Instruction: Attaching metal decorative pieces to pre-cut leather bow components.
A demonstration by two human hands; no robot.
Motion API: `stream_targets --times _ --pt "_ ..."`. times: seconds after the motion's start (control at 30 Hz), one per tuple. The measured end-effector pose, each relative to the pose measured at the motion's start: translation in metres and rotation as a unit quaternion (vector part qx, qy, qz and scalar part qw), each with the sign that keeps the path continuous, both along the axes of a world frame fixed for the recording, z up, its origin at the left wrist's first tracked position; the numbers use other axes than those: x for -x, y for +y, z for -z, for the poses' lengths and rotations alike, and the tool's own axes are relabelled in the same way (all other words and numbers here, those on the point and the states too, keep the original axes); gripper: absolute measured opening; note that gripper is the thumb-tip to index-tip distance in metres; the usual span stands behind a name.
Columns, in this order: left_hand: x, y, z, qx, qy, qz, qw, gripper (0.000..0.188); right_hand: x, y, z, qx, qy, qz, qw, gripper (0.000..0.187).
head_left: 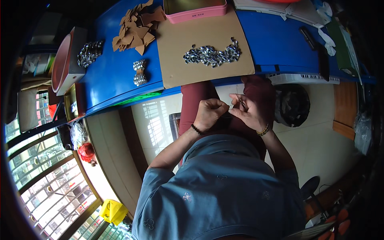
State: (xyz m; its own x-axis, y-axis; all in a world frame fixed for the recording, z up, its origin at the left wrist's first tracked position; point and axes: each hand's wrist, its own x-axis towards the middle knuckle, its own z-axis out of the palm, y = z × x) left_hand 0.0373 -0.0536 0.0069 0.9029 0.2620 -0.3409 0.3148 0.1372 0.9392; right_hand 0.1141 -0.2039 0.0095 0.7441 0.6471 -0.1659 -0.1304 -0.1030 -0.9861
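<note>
Both hands are held close together above my lap, just off the near edge of the table. My left hand (210, 113) is closed in a pinch, thumb against fingertips, and what it holds is too small to make out. My right hand (249, 112) has its fingers bent inward, with something small and dark between them that I cannot name. A loose heap of shiny silver bead-like pieces (212, 56) lies on a flat cardboard sheet (176, 74) ahead of the hands. To its left, rows of similar silver pieces (139, 78) sit around a small brown card (140, 71).
A pile of torn cardboard scraps (134, 32) and a silver bundle (90, 54) lie on the blue table (108, 76). A pink tin (196, 15) stands at the back of the sheet. Right of my legs is a black-lined bin (294, 106); a window is at left.
</note>
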Motion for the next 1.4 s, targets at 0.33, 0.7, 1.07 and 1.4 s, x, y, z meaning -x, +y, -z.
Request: stream_targets --times 0.33,0.7,1.07,1.4 --pt "0.0 0.0 -0.001 0.022 0.002 0.035 0.999 0.008 0.002 -0.002 0.012 -0.02 -0.034 0.005 0.999 0.011" --pt "-0.001 0.013 -0.007 -0.106 -0.067 0.101 0.987 0.008 0.001 -0.005 0.003 0.001 -0.019 0.056 0.998 0.011" --pt "-0.012 -0.003 -0.037 0.115 0.041 0.072 0.99 0.014 0.005 0.0 0.002 0.019 -0.128 0.068 0.989 0.011" --pt "-0.015 0.001 -0.014 0.023 0.022 0.097 0.995 0.01 -0.008 -0.01 -0.013 0.026 -0.052 0.016 0.998 0.008"
